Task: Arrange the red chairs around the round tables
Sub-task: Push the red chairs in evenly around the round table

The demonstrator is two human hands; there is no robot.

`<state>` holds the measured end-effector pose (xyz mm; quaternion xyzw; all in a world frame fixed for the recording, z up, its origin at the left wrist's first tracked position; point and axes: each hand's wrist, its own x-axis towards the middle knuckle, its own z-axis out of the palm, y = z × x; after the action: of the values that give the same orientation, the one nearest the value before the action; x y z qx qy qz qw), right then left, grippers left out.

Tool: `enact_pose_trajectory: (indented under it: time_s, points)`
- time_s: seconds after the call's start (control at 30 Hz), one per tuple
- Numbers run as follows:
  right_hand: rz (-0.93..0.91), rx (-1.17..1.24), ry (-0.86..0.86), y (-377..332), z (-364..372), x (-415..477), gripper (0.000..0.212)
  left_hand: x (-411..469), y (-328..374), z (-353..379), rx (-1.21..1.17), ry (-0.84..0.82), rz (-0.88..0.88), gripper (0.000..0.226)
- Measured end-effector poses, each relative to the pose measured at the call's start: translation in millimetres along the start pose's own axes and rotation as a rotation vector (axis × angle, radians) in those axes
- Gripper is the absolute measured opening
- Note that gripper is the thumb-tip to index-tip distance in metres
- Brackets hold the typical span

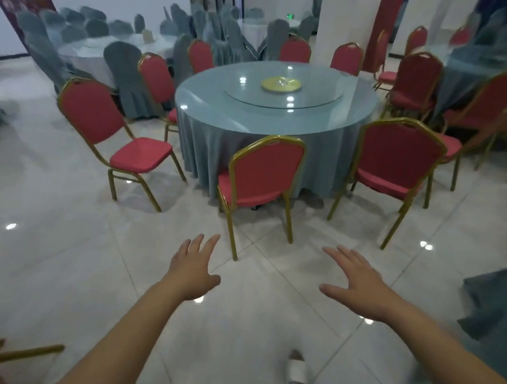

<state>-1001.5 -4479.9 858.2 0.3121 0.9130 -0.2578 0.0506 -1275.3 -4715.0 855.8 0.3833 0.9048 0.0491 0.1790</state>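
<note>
A round table [209, 107] with a blue-grey cloth and a glass turntable stands ahead of me. Red chairs with gold frames ring it: one [265, 169] directly in front with its back to me, one [397, 161] to the right, one [94, 116] at the left turned away from the table, and several more at the far side. My left hand [192, 268] and my right hand [359, 282] are stretched out over the floor, fingers spread, holding nothing. Both hover short of the front chair's back and touch nothing.
More red chairs [414, 80] crowd a second table at the right. Grey-covered chairs [123, 67] surround tables at the back left. A gold chair leg [23, 353] lies at the bottom left. A blue-grey cloth [493, 304] hangs at the right edge. My white shoe [295, 370] is on the glossy tiles.
</note>
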Motion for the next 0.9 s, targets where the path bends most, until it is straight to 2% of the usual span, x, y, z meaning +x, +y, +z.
enact_pose_trajectory:
  time_s: [0.2,0.37,0.53,0.63,0.7,0.8,0.9]
  points:
    - [-0.067,-0.021,0.053,23,-61,203,0.087,188,15,-63,0.024,0.021,-0.042,0.098]
    - [-0.034,0.02,0.022,21,-91,338,0.092,312,29,-91,-0.001,-0.018,-0.082,0.101]
    - [-0.001,-0.03,0.047,2,-119,458,0.097,421,32,-110,-0.051,0.005,0.028,0.105]
    - [0.031,-0.07,0.108,-11,-130,522,0.099,489,31,-113,-0.054,-0.029,0.068,0.111]
    - [0.091,-0.102,0.079,-16,-132,556,0.105,532,30,-112,-0.042,-0.072,0.107,0.111]
    - [0.214,-0.117,-0.04,-21,-122,593,0.113,584,21,-103,-0.08,-0.163,0.195,0.097]
    - [0.311,-0.168,-0.145,-33,-114,616,0.109,613,-2,-92,-0.156,-0.334,0.308,0.064]
